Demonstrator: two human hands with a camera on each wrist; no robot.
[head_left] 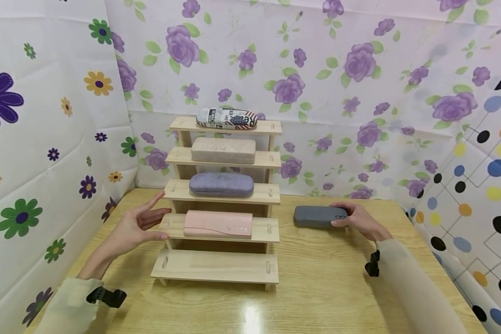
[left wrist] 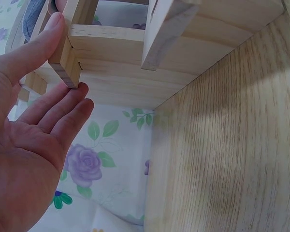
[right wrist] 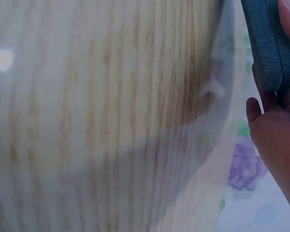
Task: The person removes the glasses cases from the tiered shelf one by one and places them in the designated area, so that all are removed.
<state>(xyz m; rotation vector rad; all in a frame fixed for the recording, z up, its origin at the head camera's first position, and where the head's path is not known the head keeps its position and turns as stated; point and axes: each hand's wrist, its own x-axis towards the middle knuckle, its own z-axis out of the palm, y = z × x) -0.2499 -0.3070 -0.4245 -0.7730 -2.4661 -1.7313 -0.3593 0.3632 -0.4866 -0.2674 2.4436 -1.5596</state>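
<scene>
A tiered wooden rack [head_left: 215, 269] stands on the table, holding a case on each of its upper tiers: newsprint-patterned [head_left: 226, 119], beige [head_left: 223, 150], purple-blue [head_left: 221, 184] and pink [head_left: 218, 223]. The lowest tier is bare. At the rack's left side, my left hand [head_left: 135, 226] has its fingers extended, with thumb and fingertips against the end of a tier in the left wrist view. To the right of the rack, my right hand [head_left: 361, 221] grips the right end of a dark grey glasses case [head_left: 317, 216]. In the right wrist view, thumb and fingers lie on opposite sides of the grey case [right wrist: 268, 53].
The wooden table [head_left: 317, 283] extends in front of the rack and to its right. Patterned cloth hangs behind [head_left: 234, 46], at the left [head_left: 58, 162] and at the right [head_left: 484, 208]. Each wrist wears a small black camera mount.
</scene>
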